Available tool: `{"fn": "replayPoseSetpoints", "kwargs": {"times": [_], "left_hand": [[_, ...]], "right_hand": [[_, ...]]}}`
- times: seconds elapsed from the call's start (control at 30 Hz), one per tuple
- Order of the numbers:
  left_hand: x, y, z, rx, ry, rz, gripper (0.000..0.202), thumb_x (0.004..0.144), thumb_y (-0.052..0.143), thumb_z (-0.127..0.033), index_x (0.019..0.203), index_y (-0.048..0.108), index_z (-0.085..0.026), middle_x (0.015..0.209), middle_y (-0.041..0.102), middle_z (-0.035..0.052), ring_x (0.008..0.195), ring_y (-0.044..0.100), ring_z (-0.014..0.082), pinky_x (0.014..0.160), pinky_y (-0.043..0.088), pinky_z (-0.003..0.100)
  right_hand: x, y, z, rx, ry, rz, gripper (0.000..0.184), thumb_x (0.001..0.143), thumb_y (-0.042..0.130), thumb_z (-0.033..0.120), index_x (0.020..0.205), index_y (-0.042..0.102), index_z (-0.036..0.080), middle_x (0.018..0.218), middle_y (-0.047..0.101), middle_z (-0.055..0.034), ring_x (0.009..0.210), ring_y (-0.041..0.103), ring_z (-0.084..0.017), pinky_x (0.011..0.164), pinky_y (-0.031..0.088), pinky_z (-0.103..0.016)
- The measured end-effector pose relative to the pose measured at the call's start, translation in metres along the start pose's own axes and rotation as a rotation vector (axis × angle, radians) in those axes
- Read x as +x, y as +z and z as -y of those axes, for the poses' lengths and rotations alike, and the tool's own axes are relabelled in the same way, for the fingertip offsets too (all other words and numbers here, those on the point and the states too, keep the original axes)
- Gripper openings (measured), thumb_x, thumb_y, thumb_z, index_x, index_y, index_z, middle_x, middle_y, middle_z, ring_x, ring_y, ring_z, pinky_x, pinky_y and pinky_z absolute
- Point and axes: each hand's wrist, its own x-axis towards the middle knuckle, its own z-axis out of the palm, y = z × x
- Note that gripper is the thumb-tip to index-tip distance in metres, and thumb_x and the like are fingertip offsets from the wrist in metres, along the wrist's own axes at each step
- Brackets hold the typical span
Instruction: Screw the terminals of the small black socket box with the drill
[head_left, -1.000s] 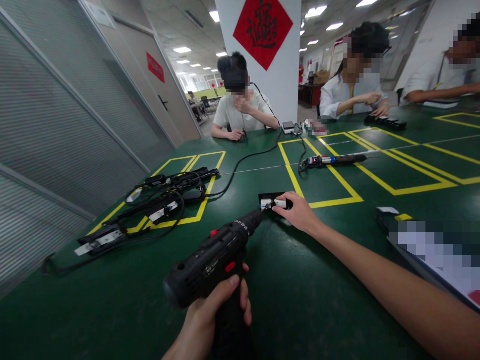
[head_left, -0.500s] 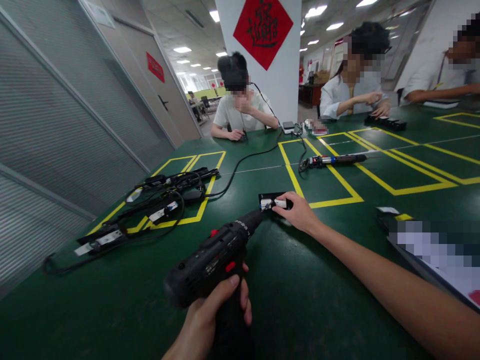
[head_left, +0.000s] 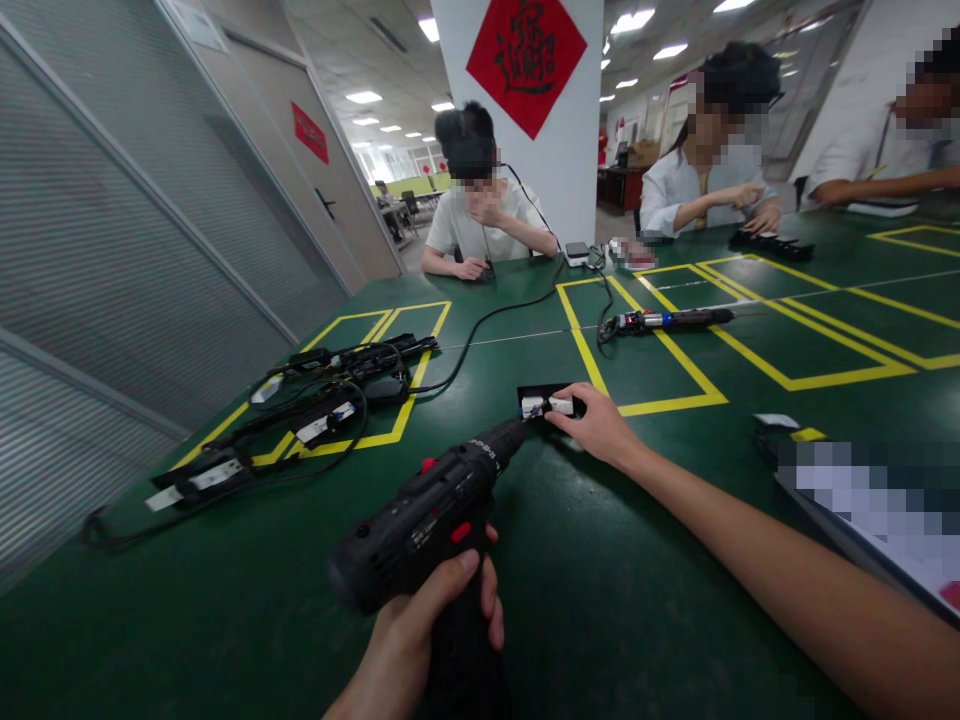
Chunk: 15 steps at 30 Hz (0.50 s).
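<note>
My left hand [head_left: 442, 610] is wrapped round the grip of a black cordless drill [head_left: 427, 515] with red buttons. The drill points forward and to the right, its bit tip at the left part of a small black piece with a white strip [head_left: 534, 404] on it. Whether the tip touches a screw there is too small to tell. From the right, my right hand [head_left: 592, 425] pinches the right end of that piece with thumb and fingertips, partly hiding it. The piece lies on the green table [head_left: 600, 560].
Left, a heap of black cables and parts with white strips [head_left: 322, 425] lies on yellow tape. Beyond my right hand rests a pen-shaped tool [head_left: 667, 320] with a cord. A dark tray [head_left: 795, 480] is at right. Several people sit across the table.
Almost nothing differs. The drill's chuck collar appears slightly turned, while both hands and the small black piece stay in the same place.
</note>
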Motion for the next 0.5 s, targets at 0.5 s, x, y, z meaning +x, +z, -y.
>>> {"fn": "replayPoseSetpoints", "kwargs": {"times": [0.5], "left_hand": [[0.0010, -0.0002, 0.0018, -0.002, 0.003, -0.002, 0.031, 0.085, 0.048, -0.037, 0.103, 0.053, -0.012, 0.062, 0.056, 0.0008, 0.051, 0.058, 0.0178, 0.056, 0.045, 0.033]], "right_hand": [[0.0006, 0.0051, -0.0069, -0.012, -0.023, -0.010, 0.026, 0.086, 0.060, 0.036, 0.102, 0.061, 0.016, 0.104, 0.063, -0.0049, 0.092, 0.061, -0.019, 0.081, 0.049, -0.040]]}}
